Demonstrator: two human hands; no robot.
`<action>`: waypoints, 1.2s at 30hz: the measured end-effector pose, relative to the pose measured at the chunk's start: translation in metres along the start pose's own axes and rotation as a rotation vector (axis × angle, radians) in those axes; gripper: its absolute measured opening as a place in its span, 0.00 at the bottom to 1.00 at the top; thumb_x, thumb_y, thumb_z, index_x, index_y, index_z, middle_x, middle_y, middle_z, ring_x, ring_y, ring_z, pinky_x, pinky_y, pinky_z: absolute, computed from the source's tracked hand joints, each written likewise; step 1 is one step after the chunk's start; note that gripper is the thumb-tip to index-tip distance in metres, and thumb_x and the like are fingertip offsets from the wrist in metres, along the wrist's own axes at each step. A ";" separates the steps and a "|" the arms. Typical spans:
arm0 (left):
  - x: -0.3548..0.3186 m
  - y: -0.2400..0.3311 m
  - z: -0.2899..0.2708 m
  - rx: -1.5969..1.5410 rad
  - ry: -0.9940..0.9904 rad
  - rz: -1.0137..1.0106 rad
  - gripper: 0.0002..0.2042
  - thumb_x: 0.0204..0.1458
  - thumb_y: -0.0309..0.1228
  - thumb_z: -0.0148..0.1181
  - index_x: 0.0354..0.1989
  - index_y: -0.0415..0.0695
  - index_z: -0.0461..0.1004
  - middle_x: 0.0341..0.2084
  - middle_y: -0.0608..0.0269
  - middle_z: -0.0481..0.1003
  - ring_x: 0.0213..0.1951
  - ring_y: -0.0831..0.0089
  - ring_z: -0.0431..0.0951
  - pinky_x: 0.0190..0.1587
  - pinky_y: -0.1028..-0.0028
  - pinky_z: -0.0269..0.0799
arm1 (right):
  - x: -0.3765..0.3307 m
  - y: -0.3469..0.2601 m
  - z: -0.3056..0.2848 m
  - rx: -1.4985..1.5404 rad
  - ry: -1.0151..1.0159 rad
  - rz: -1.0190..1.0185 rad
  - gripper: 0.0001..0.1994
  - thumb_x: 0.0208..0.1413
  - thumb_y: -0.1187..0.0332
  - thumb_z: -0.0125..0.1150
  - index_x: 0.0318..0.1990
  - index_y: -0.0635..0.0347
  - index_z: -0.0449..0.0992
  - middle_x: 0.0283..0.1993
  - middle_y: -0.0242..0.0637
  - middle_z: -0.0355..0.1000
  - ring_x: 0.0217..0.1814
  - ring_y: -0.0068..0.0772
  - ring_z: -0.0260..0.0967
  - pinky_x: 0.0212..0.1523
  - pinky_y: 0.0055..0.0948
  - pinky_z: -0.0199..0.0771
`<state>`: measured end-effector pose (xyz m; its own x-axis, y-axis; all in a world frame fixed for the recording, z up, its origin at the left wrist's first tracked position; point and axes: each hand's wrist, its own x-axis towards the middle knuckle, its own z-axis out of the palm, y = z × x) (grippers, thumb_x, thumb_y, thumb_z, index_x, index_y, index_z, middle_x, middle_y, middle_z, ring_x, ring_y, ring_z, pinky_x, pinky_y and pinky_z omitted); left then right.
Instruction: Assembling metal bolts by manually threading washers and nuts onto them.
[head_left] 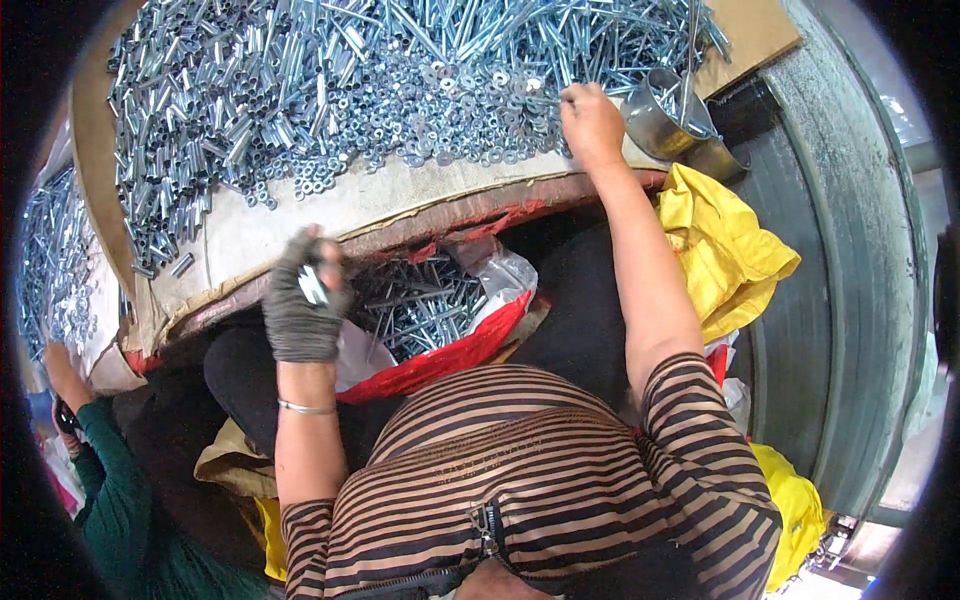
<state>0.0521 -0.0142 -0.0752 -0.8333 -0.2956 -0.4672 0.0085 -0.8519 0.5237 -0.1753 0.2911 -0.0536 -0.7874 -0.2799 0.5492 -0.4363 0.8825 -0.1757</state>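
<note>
My left hand [308, 290], in a grey fingerless glove, is closed over the near edge of the work surface. Shiny metal pieces [313, 285], likely short tubes, show between its fingers, slightly blurred. Farther right, my bare right hand [592, 125] reaches to the right edge of a spread of washers [440, 120]. Its fingers are curled together, and whatever they pinch is hidden. Left of the washers lies a heap of short metal tubes [200, 130]; behind them are long thin rods or bolts [560, 40].
A red-rimmed sack [450, 360] of long metal fasteners sits below the table edge [400, 212]. Metal cups [655, 115] stand right of my right hand, above a yellow bag [725, 250]. At far left, a green-sleeved person's hand [65, 370] is beside another heap.
</note>
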 end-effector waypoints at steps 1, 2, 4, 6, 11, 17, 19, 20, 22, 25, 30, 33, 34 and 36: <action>-0.011 -0.007 0.008 0.161 -0.083 -0.096 0.09 0.56 0.34 0.52 0.38 0.41 0.72 0.19 0.61 0.72 0.09 0.79 0.62 0.10 0.81 0.57 | 0.004 0.005 0.001 -0.219 -0.116 0.018 0.06 0.50 0.70 0.54 0.35 0.57 0.74 0.33 0.45 0.69 0.33 0.49 0.71 0.31 0.43 0.70; -0.017 -0.022 0.008 0.294 -0.259 -0.010 0.10 0.56 0.35 0.51 0.37 0.41 0.72 0.16 0.62 0.71 0.06 0.79 0.60 0.08 0.81 0.55 | 0.007 0.006 0.002 -0.218 -0.117 0.013 0.06 0.50 0.70 0.54 0.35 0.57 0.74 0.33 0.45 0.69 0.33 0.49 0.71 0.31 0.43 0.70; -0.025 -0.020 0.012 0.153 -0.467 -0.187 0.11 0.57 0.37 0.50 0.36 0.42 0.72 0.14 0.62 0.70 0.06 0.80 0.59 0.09 0.81 0.54 | 0.013 0.002 0.000 -0.330 -0.224 -0.072 0.06 0.50 0.72 0.50 0.32 0.56 0.74 0.37 0.46 0.67 0.33 0.51 0.72 0.31 0.45 0.73; -0.020 -0.006 0.010 -0.015 -0.463 -0.098 0.12 0.57 0.36 0.49 0.45 0.42 0.69 0.17 0.62 0.70 0.12 0.80 0.64 0.13 0.81 0.58 | 0.015 -0.004 -0.007 -0.355 -0.267 -0.085 0.06 0.50 0.72 0.50 0.34 0.58 0.72 0.37 0.47 0.67 0.34 0.50 0.72 0.30 0.46 0.72; -0.003 0.014 -0.014 -0.154 -0.191 0.129 0.12 0.55 0.26 0.51 0.48 0.41 0.68 0.31 0.59 0.71 0.24 0.73 0.70 0.21 0.78 0.67 | 0.004 -0.035 -0.038 -0.060 0.072 -0.120 0.04 0.53 0.72 0.53 0.35 0.61 0.69 0.35 0.44 0.68 0.30 0.43 0.71 0.32 0.38 0.72; 0.005 0.020 -0.012 -0.413 -0.381 0.088 0.18 0.58 0.40 0.50 0.49 0.39 0.66 0.40 0.49 0.73 0.40 0.59 0.75 0.38 0.65 0.75 | -0.068 -0.147 -0.040 0.722 -0.229 -0.009 0.05 0.54 0.73 0.58 0.36 0.60 0.68 0.29 0.38 0.68 0.29 0.31 0.69 0.31 0.29 0.69; 0.005 0.021 -0.012 -0.475 -0.401 0.123 0.22 0.59 0.46 0.46 0.49 0.37 0.64 0.44 0.44 0.71 0.48 0.51 0.73 0.49 0.54 0.72 | -0.072 -0.162 -0.029 0.538 -0.277 -0.236 0.06 0.52 0.72 0.59 0.37 0.58 0.70 0.30 0.42 0.70 0.31 0.44 0.71 0.30 0.34 0.69; 0.002 0.021 -0.013 -0.499 -0.368 0.127 0.23 0.59 0.46 0.46 0.49 0.36 0.64 0.45 0.43 0.70 0.49 0.51 0.72 0.52 0.52 0.70 | -0.072 -0.173 -0.034 0.442 -0.287 -0.341 0.07 0.51 0.72 0.59 0.37 0.58 0.70 0.30 0.43 0.70 0.31 0.47 0.70 0.30 0.36 0.69; 0.001 0.022 -0.017 -0.514 -0.356 0.162 0.23 0.59 0.47 0.46 0.49 0.36 0.64 0.44 0.43 0.71 0.49 0.50 0.72 0.53 0.51 0.70 | -0.078 -0.190 -0.040 0.546 -0.326 -0.423 0.06 0.51 0.73 0.59 0.37 0.60 0.70 0.29 0.42 0.69 0.29 0.44 0.70 0.30 0.33 0.69; 0.000 0.025 -0.019 -0.525 -0.363 0.193 0.20 0.60 0.43 0.46 0.48 0.36 0.65 0.43 0.43 0.71 0.49 0.50 0.72 0.53 0.51 0.70 | -0.092 -0.214 -0.061 0.768 -0.601 -0.410 0.05 0.52 0.75 0.58 0.36 0.62 0.72 0.27 0.41 0.69 0.25 0.38 0.68 0.28 0.30 0.67; -0.008 0.018 -0.010 -0.509 -0.312 0.204 0.12 0.59 0.33 0.48 0.44 0.37 0.65 0.43 0.43 0.71 0.48 0.51 0.73 0.52 0.53 0.72 | -0.097 -0.230 -0.060 0.741 -0.786 -0.233 0.03 0.54 0.73 0.56 0.34 0.62 0.72 0.21 0.40 0.66 0.22 0.32 0.66 0.26 0.28 0.64; -0.020 0.005 0.001 -0.310 -0.329 0.203 0.09 0.56 0.26 0.51 0.43 0.38 0.65 0.42 0.44 0.72 0.45 0.52 0.75 0.49 0.56 0.73 | -0.091 -0.234 -0.053 0.912 -0.734 -0.052 0.08 0.54 0.67 0.55 0.29 0.63 0.72 0.19 0.41 0.67 0.21 0.35 0.66 0.25 0.33 0.65; -0.021 0.002 0.003 -0.311 -0.345 0.190 0.09 0.56 0.26 0.51 0.43 0.38 0.65 0.42 0.44 0.72 0.45 0.52 0.75 0.49 0.56 0.73 | -0.089 -0.231 -0.050 1.006 -0.733 0.025 0.08 0.53 0.68 0.55 0.29 0.64 0.72 0.19 0.38 0.66 0.21 0.28 0.65 0.25 0.30 0.64; -0.021 -0.002 0.004 -0.122 -0.337 0.263 0.09 0.56 0.27 0.51 0.44 0.37 0.65 0.40 0.45 0.73 0.40 0.55 0.77 0.46 0.60 0.75 | -0.090 -0.229 -0.049 1.108 -0.753 0.056 0.07 0.53 0.69 0.56 0.28 0.65 0.73 0.20 0.34 0.67 0.23 0.22 0.62 0.26 0.27 0.63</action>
<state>0.0679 -0.0046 -0.0637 -0.9275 -0.3687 -0.0610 0.2923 -0.8175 0.4963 0.0169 0.1327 -0.0233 -0.7061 -0.7081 0.0019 -0.2339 0.2307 -0.9445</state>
